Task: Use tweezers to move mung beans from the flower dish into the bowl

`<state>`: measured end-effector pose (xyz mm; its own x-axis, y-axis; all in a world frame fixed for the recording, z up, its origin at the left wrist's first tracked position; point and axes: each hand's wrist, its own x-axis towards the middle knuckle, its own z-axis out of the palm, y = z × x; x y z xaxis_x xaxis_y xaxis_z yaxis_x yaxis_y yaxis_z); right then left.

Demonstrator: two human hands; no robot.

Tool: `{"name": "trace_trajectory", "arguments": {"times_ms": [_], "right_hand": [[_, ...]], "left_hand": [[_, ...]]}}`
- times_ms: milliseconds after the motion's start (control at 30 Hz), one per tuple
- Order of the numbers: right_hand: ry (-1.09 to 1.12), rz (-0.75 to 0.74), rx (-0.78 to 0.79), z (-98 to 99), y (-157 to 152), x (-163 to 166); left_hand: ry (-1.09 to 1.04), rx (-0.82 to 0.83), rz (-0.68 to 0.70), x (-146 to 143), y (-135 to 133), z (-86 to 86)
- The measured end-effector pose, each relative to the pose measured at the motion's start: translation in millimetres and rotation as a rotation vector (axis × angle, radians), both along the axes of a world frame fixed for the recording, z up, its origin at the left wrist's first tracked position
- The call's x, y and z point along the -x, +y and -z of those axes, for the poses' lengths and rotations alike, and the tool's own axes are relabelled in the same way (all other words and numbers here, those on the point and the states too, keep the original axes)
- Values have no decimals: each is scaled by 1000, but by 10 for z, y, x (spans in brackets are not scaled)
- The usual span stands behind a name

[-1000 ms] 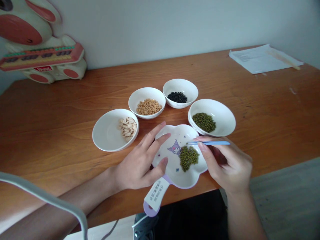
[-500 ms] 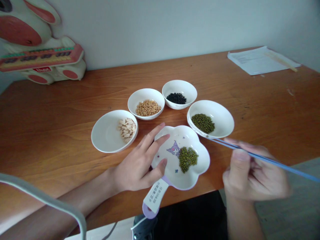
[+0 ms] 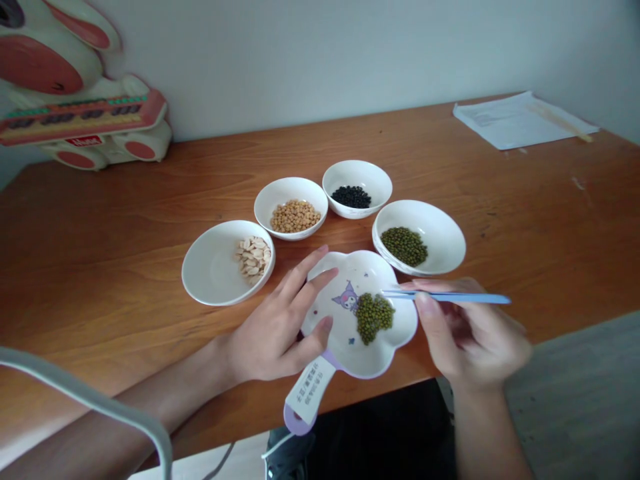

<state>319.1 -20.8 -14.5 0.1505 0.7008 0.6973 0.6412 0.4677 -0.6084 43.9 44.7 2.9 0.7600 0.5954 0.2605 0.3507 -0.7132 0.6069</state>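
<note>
My right hand (image 3: 465,327) pinches a pair of blue tweezers (image 3: 460,297), whose tips hover at the upper edge of a heap of green mung beans (image 3: 374,317). The beans lie in a white flower-shaped dish (image 3: 345,357) with a lilac handle, a printed cartoon and a label. Spread over the dish's left rim is my left hand (image 3: 280,320), its fingers apart and the thumb near the handle. Just behind the dish, a white bowl (image 3: 445,233) holds more mung beans (image 3: 404,245). Whether a bean sits between the tweezer tips is too small to tell.
White bowls hold pale flat seeds (image 3: 253,259), yellow soybeans (image 3: 295,216) and black beans (image 3: 352,197). A toy figure (image 3: 85,87) stands at the back left, papers (image 3: 520,121) lie at the back right. A grey curved tube (image 3: 100,403) crosses the lower left.
My right hand has moved left with the tweezers, from the rim of the mung bean bowl to over the flower-shaped dish. My left hand stays in place.
</note>
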Motion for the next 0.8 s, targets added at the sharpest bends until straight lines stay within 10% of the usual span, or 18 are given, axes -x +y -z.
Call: {"name": "trace_trajectory", "arguments": {"times_ms": [800], "right_hand": [[-204, -141, 70, -76, 62, -11]], "left_hand": [[4, 21, 2, 1, -8, -17]]}}
